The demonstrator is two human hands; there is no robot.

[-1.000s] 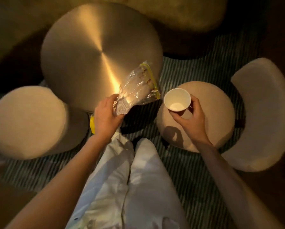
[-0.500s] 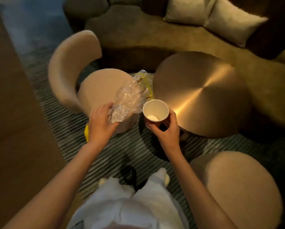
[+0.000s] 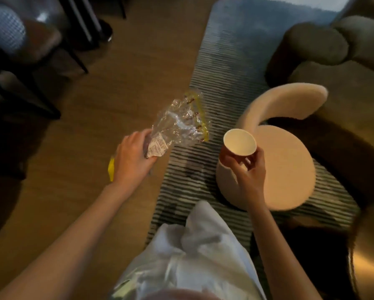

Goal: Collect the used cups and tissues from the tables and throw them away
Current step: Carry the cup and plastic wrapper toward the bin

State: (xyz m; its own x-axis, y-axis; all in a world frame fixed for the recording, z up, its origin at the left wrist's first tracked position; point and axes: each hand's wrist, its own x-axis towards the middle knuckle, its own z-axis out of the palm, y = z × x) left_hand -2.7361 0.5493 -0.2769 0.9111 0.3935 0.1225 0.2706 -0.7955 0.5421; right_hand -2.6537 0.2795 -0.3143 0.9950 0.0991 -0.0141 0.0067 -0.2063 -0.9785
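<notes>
Crinkled clear plastic bag (image 3: 179, 124) with yellow trim clutched in left hand (image 3: 132, 159); white paper cup (image 3: 239, 142) pinched upright in right hand (image 3: 247, 172), above striped rug (image 3: 220, 87).

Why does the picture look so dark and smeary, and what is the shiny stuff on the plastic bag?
In the head view the room is dim with warm light, so corners go nearly black; edges like the chair look smeared, blurred by motion. The clear plastic bag in the left hand glints with glare; the paper cup in the right hand is brightest.
</notes>
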